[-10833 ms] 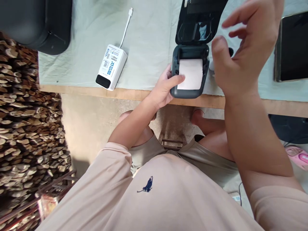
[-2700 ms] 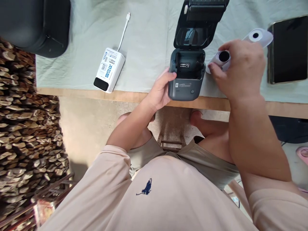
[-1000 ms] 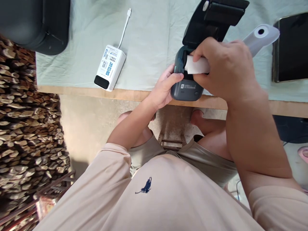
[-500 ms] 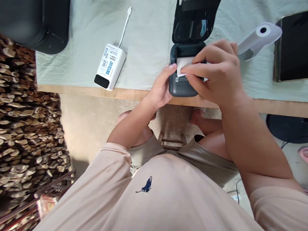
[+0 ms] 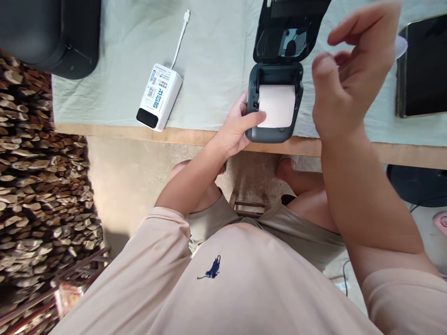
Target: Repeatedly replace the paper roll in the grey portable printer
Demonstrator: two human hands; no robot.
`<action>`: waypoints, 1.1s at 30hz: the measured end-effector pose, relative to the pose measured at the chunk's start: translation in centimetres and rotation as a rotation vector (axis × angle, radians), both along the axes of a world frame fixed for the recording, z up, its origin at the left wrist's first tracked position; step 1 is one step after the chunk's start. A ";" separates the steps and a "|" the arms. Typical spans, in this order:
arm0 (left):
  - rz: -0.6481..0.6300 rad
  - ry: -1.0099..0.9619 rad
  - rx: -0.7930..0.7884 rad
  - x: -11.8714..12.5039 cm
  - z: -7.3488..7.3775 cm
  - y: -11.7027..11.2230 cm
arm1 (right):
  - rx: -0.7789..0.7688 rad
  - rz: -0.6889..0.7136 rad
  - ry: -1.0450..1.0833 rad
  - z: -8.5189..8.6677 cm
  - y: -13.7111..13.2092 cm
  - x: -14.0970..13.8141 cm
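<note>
Here the left hand point(image 5: 234, 128) grips the printer point(image 5: 270, 135) — thumb pinning its paper point(image 5: 278, 103) flat — the right hand point(image 5: 349, 79) hovering upper right, fingers open, empty

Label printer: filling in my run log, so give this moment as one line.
left hand: grips label printer side, thumb on paper | right hand: raised, open, empty | lid: open | power bank: on cloth, apart
</note>
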State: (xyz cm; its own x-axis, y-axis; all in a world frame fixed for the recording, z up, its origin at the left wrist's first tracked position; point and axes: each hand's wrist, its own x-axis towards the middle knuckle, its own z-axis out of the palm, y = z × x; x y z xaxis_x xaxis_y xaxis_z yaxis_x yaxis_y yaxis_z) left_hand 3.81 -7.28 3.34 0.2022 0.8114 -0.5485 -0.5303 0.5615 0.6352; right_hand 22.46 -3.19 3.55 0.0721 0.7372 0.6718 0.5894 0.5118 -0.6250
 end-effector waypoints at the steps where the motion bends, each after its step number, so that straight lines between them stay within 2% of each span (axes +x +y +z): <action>1: -0.010 0.006 0.015 0.0 0.0 0.0 | -0.025 0.005 0.021 -0.1 0.4 0.2; 3: -0.030 0.012 0.034 -0.1 0.1 0.0 | -0.088 0.056 0.016 -0.1 0.8 0.6; 7: -0.042 -0.017 0.024 -0.1 0.5 -0.2 | -0.138 0.246 0.001 0.9 1.0 0.1; 10: -0.057 -0.003 0.038 -0.1 0.6 -0.4 | -0.227 0.203 0.003 1.5 1.2 -0.9; 12: -0.103 0.040 0.075 -0.3 0.5 -0.4 | -0.213 0.155 0.016 1.6 1.4 -1.2; 15: -0.169 0.105 0.156 -0.5 0.2 -0.3 | -0.152 0.189 0.090 1.3 1.3 -0.8; 17: -0.171 0.105 0.183 -0.6 -0.2 -0.1 | -0.148 0.260 0.120 0.9 1.1 -0.2; 21: -0.207 0.071 0.211 -0.7 -1.1 0.5 | -0.081 0.450 0.078 0.0 0.4 0.8; 23: -0.226 0.091 0.246 -0.8 -1.6 0.8 | -0.077 0.488 0.053 -0.5 0.0 1.1; 29: -0.220 0.122 0.278 -1.0 -2.4 0.7 | -0.173 0.540 0.056 -1.5 -0.9 1.4; 33: -0.235 0.109 0.288 -1.0 -2.0 0.5 | -0.316 0.511 0.251 -2.0 -0.8 1.6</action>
State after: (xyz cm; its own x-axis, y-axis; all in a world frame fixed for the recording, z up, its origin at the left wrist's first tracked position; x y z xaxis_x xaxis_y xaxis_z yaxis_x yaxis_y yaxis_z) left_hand 2.80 -6.74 1.30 0.3543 0.8736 -0.3337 -0.3287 0.4504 0.8301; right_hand 24.10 -4.04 1.54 -0.2135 0.8794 0.4255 0.1363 0.4581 -0.8784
